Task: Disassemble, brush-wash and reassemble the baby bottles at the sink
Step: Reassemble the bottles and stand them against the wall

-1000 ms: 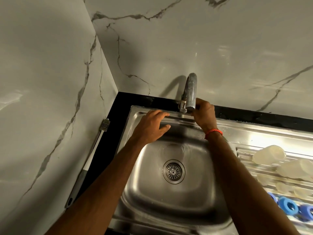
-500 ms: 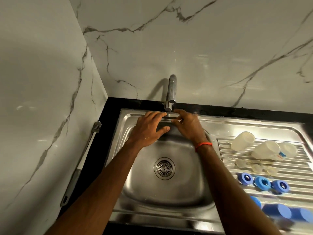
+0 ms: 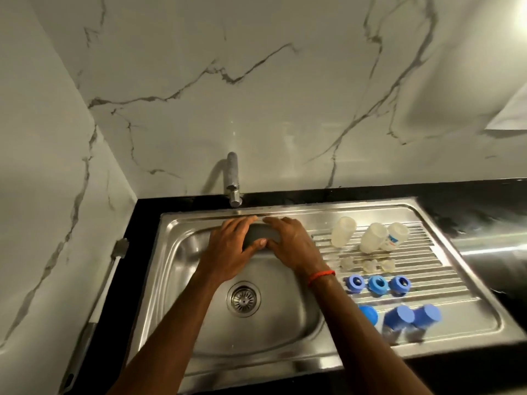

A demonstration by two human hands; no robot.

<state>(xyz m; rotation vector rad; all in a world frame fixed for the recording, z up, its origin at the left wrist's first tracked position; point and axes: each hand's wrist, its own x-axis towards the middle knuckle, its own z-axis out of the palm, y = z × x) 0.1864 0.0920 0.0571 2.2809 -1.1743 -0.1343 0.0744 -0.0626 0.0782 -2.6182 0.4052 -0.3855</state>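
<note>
Hovering over sink (image 3: 176,283), left hand (image 3: 231,250), right hand (image 3: 295,246), each grip spread, empty

a blue cap (image 3: 370,314) is half hidden behind the right forearm (image 3: 342,323); two more caps (image 3: 399,316) are blurred. a white sheet (image 3: 510,115) is cut off by the right edge.

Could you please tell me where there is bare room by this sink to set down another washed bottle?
Free: the basin floor around the drain; the drainboard strip right of the rings; the black counter behind the bottles. Crowded: the rest of the drainboard, where bottles, teats, rings and caps lie in rows.
</note>
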